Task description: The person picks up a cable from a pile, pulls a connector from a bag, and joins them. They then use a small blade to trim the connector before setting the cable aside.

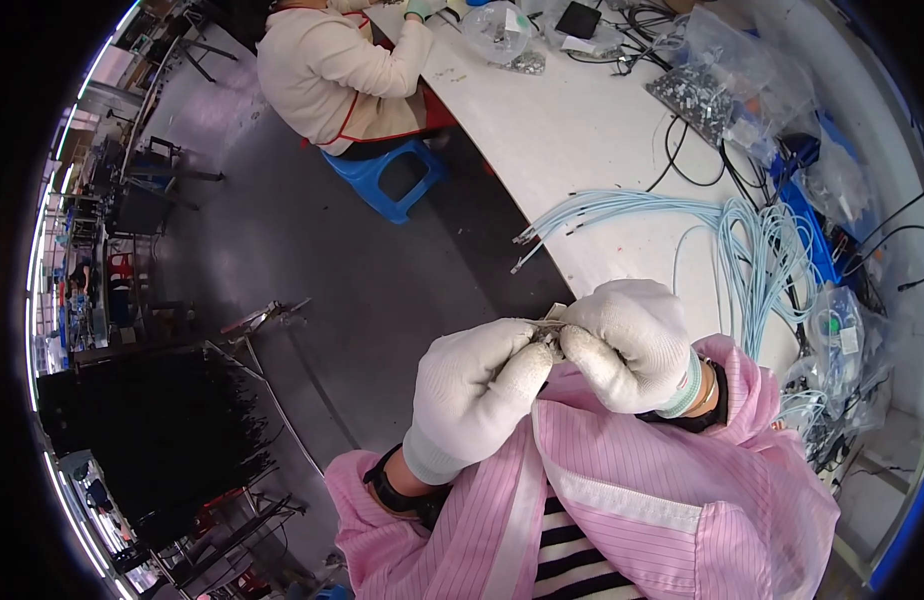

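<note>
White knit gloves cover both my hands, which meet in front of my chest near the table edge. My left hand [479,392] is closed, thumb and fingers pinching a small metallic piece [548,334] that is mostly hidden. From the other side my right hand [630,345] pinches at the same spot, its fingertips touching those of the left. The piece's exact kind cannot be made out. Just beyond the hands, a bundle of light blue cables [662,203] lies on the white table [592,255], its connector ends reaching past the table edge.
Clear bags of small metal parts [694,95] and black cables [672,150] lie farther back. A blue bin [807,215] stands at the right. A co-worker in a cream jacket [332,70] sits on a blue stool [387,185]. A rack of black cables [152,450] stands at left.
</note>
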